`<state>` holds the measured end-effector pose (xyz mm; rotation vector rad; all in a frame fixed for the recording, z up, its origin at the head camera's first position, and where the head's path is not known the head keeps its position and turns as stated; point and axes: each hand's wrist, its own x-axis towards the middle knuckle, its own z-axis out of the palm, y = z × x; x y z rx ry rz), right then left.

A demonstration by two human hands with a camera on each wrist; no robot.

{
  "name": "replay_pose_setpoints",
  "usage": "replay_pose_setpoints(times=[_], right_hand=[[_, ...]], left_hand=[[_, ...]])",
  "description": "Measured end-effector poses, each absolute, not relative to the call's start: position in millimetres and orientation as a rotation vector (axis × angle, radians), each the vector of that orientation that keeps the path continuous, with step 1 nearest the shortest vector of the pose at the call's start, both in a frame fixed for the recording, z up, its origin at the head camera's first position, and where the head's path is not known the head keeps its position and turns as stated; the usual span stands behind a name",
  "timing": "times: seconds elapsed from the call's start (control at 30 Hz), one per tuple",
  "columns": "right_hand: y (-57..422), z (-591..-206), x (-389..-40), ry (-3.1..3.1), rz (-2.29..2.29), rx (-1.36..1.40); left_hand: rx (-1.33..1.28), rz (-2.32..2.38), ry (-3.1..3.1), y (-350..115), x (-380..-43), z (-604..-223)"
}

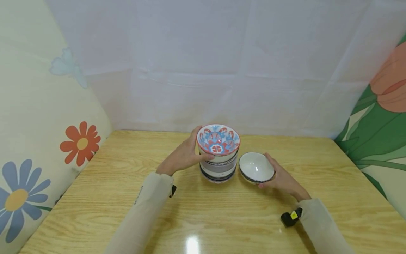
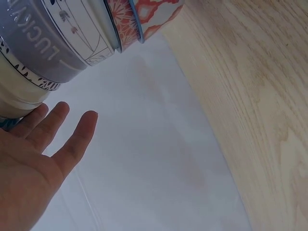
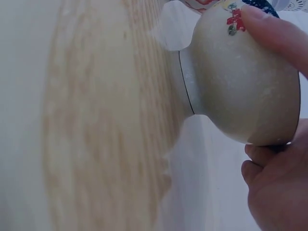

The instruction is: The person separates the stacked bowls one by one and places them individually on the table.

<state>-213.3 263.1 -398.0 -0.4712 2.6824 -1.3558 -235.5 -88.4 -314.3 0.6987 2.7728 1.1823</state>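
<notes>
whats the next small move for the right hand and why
Perhaps lift the white-lined bowl above the stack of bowls: the right hand holds it right beside them, and the left hand, at the topmost red-rimmed bowl, could steady the pile.

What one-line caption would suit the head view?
Left hand holding a stack of patterned bowls, right hand gripping a white-lined bowl beside it, at a wooden table.
</notes>
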Motion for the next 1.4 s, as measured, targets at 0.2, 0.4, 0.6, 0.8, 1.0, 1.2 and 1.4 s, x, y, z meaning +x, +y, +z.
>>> replay_pose_setpoints(times=[0.2, 0.4, 0.6, 0.8, 1.0, 1.2, 1.4], right_hand=[[262.1, -395.1, -213.4, 2.684, -1.312, -0.465], [264.0, -391.8, -214.2, 2.710, -1.272, -0.515], [266.3, -385.6, -214.1, 2.743, -1.229, -0.519], [265.1, -373.0, -215.8, 2.798, -1.170, -0.526], [261.8, -359.2, -219.0, 2.782, -1.172, -0.536], [254.2, -348.4, -221.6, 2.769, -1.174, -0.539], [245.8, -338.3, -226.9, 2.767, -1.193, -0.619]], left_hand=[[0.691, 1.186, 2.769, -89.1, -235.1, -314.4], [0.695, 1.171, 2.779, -88.9, -235.7, -315.3], [0.689, 1.163, 2.784, -88.9, -235.9, -315.4], [0.678, 1.164, 2.782, -88.9, -235.3, -315.1], [0.674, 1.152, 2.794, -88.0, -235.2, -315.7], [0.667, 1.145, 2.797, -88.0, -233.2, -315.8], [0.676, 1.154, 2.800, -87.8, -233.3, -314.8]])
